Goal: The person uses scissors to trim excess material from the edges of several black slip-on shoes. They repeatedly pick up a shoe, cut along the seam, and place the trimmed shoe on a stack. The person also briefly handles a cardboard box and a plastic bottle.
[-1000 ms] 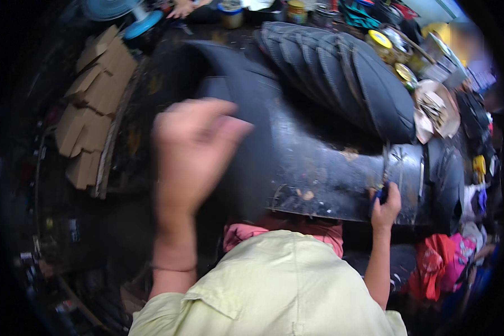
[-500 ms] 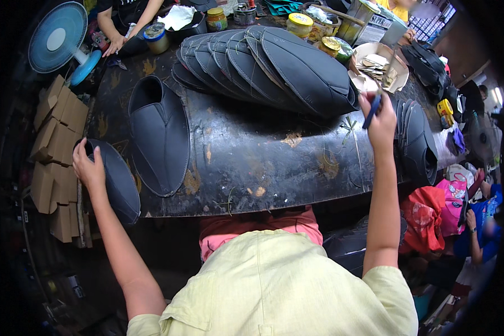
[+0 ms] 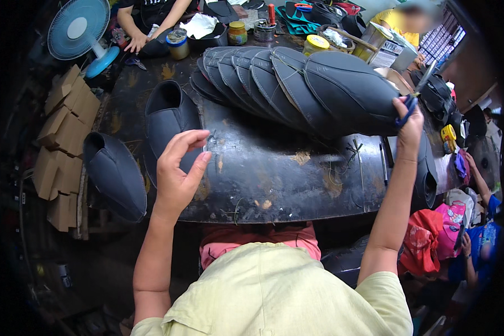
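Note:
My right hand (image 3: pixel 410 127) holds blue-handled scissors (image 3: pixel 413 103), blades pointing up, while its fingertips meet the right end of the front black shoe upper (image 3: pixel 350 92). That upper leans on a fanned row of stitched black shoe uppers (image 3: pixel 235 75). Raised over the table, my left hand (image 3: pixel 176 171) is empty, thumb and fingers apart. Behind it stands one black shoe upper (image 3: pixel 165 119), partly hidden by the hand. Another upper (image 3: pixel 115 176) lies at the table's left edge. More black uppers (image 3: pixel 427 176) sit to the right, partly behind my right forearm.
Left of the dark table (image 3: pixel 263 190) are stacked brown cartons (image 3: pixel 64 151) and a blue fan (image 3: pixel 78 31). Jars (image 3: pixel 178 45) and tins line the far side, where a co-worker's hands (image 3: pixel 143 40) rest. Red and pink bags (image 3: pixel 423 241) lie at the right. Loose threads are scattered about.
My left hand has left the upper at the left edge and moved right over the table. My right hand, with the scissors, has reached the front upper, which has shifted right.

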`<state>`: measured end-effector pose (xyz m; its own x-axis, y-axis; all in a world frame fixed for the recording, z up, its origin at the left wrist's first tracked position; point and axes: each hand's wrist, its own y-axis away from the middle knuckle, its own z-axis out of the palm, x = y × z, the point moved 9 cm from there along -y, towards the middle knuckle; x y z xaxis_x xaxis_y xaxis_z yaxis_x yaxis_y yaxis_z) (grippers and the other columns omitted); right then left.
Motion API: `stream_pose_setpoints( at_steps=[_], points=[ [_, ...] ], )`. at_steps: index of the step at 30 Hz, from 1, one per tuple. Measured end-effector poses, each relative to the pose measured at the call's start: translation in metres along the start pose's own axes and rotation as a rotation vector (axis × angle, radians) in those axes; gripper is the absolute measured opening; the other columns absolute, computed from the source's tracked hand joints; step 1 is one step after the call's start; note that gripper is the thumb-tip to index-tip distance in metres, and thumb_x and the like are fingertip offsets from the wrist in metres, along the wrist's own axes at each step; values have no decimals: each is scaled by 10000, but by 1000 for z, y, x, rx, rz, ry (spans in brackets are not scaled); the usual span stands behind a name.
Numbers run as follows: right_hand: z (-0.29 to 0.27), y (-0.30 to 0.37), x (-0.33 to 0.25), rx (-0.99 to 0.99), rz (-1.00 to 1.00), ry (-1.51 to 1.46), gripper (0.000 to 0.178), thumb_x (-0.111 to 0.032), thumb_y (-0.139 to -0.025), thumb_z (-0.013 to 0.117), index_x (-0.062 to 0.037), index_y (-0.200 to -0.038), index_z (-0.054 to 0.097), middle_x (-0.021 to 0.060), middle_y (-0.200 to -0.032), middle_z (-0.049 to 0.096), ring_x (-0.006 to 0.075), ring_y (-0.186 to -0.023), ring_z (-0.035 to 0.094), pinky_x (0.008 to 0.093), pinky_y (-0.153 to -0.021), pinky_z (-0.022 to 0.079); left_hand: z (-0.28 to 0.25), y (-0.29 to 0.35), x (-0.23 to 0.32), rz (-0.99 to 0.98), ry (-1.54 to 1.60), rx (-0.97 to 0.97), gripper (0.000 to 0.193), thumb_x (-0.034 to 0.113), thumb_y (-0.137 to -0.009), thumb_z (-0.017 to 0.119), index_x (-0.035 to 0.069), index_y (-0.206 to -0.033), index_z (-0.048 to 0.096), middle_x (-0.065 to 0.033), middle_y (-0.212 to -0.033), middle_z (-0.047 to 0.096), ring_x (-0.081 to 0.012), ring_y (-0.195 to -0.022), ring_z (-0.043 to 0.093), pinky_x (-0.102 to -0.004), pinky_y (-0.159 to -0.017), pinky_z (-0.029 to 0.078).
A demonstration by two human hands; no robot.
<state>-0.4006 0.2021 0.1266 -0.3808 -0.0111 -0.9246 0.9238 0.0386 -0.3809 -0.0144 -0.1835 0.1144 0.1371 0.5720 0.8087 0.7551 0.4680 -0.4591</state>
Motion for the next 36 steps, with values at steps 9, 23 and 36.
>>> stream_pose_setpoints(
  at_steps=[9,23,36],
  points=[
    [35,107,-107,-405,-113,342,200,-136,-885,798,-58,-988,644,-68,-873,561,33,-798,496,193,-734,377,118,-1,-16,-306,897,-247,858,420,-938,778,14,-1567,359,-192,-1499,507,-284,-1358,552,-386,-1052,508],
    [40,170,-60,-237,-354,719,338,-208,-876,821,24,-984,600,126,-822,618,231,-721,587,363,-703,489,157,92,-60,-482,-40,-688,359,277,-1047,606,-27,-862,652,-136,-691,672,-218,-594,657,-362,-584,508],
    [81,398,41,-1187,1166,-126,406,-439,-1047,624,-44,-953,625,24,-821,598,119,-756,595,282,-695,505,136,80,-59,-395,1,-570,297,197,-1056,544,-18,-877,644,-121,-656,605,-212,-591,587,-374,-606,465]
  ],
)
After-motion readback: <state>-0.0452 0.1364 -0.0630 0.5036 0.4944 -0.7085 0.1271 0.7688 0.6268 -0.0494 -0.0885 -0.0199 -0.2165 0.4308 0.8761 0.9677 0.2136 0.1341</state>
